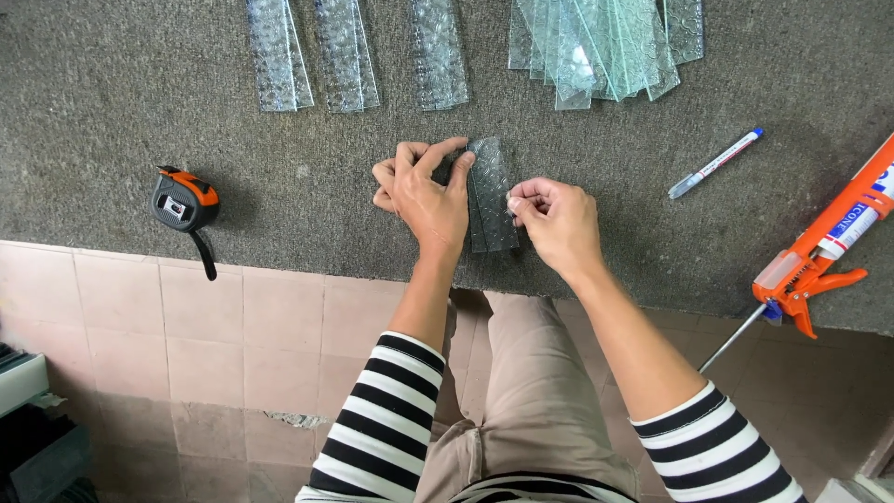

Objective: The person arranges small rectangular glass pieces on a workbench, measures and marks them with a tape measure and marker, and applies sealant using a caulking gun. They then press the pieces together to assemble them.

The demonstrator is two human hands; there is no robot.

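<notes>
Nearest the camera are striped sleeves and a khaki-trousered knee over pink floor tiles (233,345), which meet the edge of a grey carpet (112,112).

Just past that edge, at the centre of the view, lies a patterned glass strip (491,194). Its long axis runs roughly 12 to 6 o'clock, the near end tilted slightly toward 5, the far end pointing away from the person. It looks like two narrow pieces held side by side, though the join is hard to make out.

The left hand (424,196) sits at 9 o'clock of the strip, fingers curled, the fingertips (461,168) pressing on its upper left edge; it grips nothing else. The right hand (559,224) sits at 3 o'clock, loosely closed, thumb and forefinger pinching the strip's right edge near its middle.

Well off at 9 o'clock lies an orange-and-black tape measure (184,200), its strap trailing toward the tiles. At 3 o'clock lies an orange caulking gun (819,251), and toward 2 o'clock a blue-capped marker (715,163).

Farthest, at 12 o'clock, three textured glass strips (349,51) lie parallel, pointing away, with a fanned pile of clear glass panes (596,47) toward 1 o'clock.
</notes>
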